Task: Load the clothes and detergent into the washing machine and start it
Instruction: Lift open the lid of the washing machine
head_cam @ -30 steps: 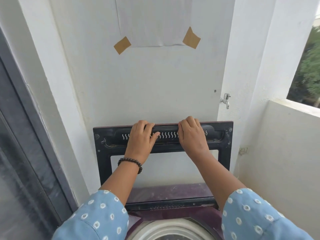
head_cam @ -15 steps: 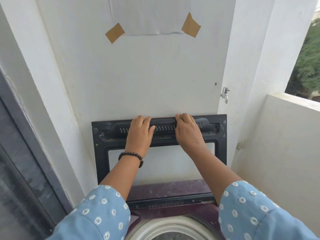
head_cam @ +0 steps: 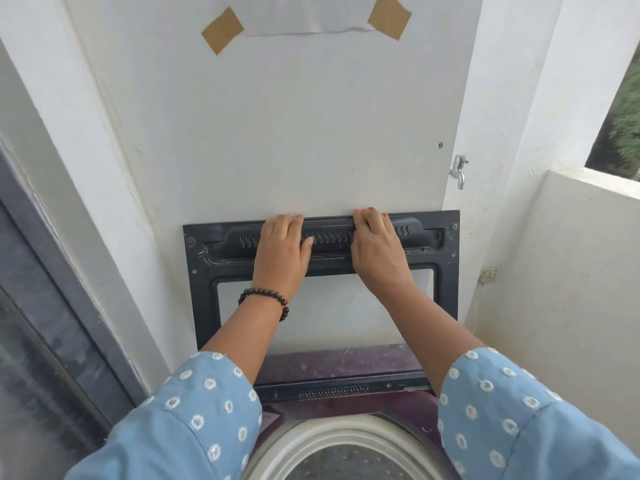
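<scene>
The top-loading washing machine (head_cam: pixel 332 363) has a maroon top, and its black-framed lid (head_cam: pixel 202 289) stands raised, upright against the white wall. My left hand (head_cam: pixel 282 252), with a bead bracelet at the wrist, lies on the lid's upper bar with fingers hooked over the top edge. My right hand (head_cam: pixel 375 251) grips the same edge just to the right. The drum's pale rim (head_cam: pixel 346 431) shows open at the bottom of the view. No clothes or detergent are in sight.
A metal tap (head_cam: pixel 459 171) juts from the wall to the right of the lid, with a wall socket (head_cam: pixel 488 274) lower down. A taped sheet of paper (head_cam: pixel 304 15) hangs above. A dark glass door (head_cam: pixel 41 323) runs along the left, a white parapet (head_cam: pixel 571 271) along the right.
Both hands have slid up the lid so the fingers now curl over its top edge. The lid stands closer to the wall. My view has tipped downward.
</scene>
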### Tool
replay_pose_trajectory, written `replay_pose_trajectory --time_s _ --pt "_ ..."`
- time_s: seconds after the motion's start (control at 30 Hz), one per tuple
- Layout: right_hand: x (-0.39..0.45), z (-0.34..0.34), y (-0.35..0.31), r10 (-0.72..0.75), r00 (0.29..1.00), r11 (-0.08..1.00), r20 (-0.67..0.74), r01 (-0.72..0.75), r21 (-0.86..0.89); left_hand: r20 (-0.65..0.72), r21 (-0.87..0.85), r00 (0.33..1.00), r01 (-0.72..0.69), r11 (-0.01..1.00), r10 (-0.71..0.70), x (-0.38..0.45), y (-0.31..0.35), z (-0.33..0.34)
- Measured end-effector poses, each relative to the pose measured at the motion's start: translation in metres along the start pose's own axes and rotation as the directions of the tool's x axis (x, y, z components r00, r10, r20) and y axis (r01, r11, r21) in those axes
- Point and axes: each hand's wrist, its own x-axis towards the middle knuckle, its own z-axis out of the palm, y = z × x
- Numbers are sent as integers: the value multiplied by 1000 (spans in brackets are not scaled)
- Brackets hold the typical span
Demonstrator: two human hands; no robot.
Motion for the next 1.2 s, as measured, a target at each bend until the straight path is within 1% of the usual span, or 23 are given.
replay_pose_trajectory --time_s 0.07,0.13,0.2,0.3,0.43,0.57,0.7,1.0,1.2 --pt "-6 -1 -2 9 998 999 62 -7 -33 52 85 999 -14 996 9 -7 2 2" --pt "-13 -2 -5 50 986 997 159 -39 -70 131 124 990 27 992 -43 -18 7 5" --pt "-22 -4 -8 79 974 993 214 -58 -103 171 159 981 69 985 -96 -31 11 8" --pt "-42 -5 -12 96 970 990 225 -71 -118 170 241 978 82 967 -125 -47 17 9" --pt "-77 -2 -17 99 965 986 241 -63 -152 164 295 978 75 953 -128 -69 20 10" --pt "-121 1 -21 99 966 975 240 -46 -217 234 275 964 61 960 -128 -122 25 12" --pt "-181 7 -27 95 943 977 318 -28 -209 312 254 933 100 962 -179 -191 25 18" --pt "-313 -4 -41 116 853 982 509 -20 -190 479 221 851 119 968 -214 -307 59 5" --pt "-356 -18 -43 107 788 985 606 1 -175 547 188 815 104 977 -192 -352 75 -2"
